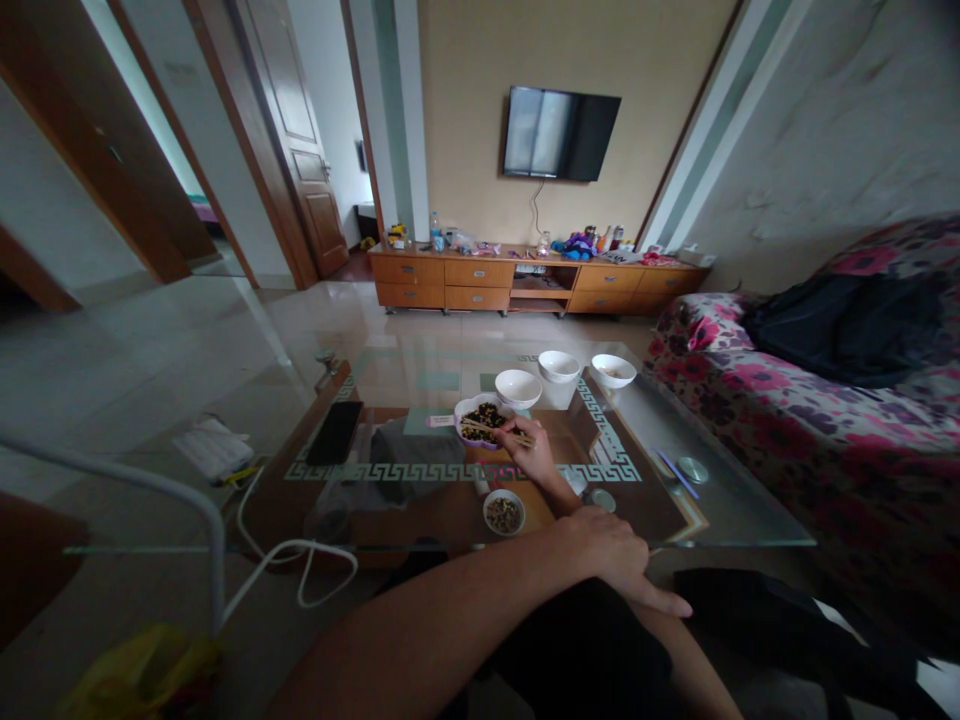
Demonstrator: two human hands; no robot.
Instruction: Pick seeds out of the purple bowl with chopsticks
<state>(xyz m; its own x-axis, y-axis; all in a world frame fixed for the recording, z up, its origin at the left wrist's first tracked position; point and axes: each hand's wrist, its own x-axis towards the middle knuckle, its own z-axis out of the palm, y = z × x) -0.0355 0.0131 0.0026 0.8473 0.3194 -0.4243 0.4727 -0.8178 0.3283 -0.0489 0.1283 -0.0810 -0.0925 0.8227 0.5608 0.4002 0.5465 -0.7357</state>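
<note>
A pair of chopsticks (501, 431) was held in the right hand (531, 452), the fingers (516, 432) closed around the near end. The sticks' long axis ran leftward and slightly away from the hand, the tips resting over the purple flower-shaped dish (480, 421) filled with dark and pale beans or seeds. That dish lay just to the left of the fingers and touching distance from them, on the glass counter (720, 500).

A small white bowl (503, 512) holding a few of the same pieces was noted nearer the body, below and slightly left of the right hand, apart from the purple dish. Three empty-looking white bowls (559, 366) were seen in a row beyond the dish, toward the far edge of the counter; the contents of the rightmost could not be made out.

The left hand (619, 565) was laid across the right forearm, well back from the dishes, fingers loosely extended and together, holding nothing. The right hand was clearly the nearer to both dishes.

A dark phone (334, 432) was recorded flat on the left part of the counter, and a white cable (300, 565) trailed at the near edge.
</note>
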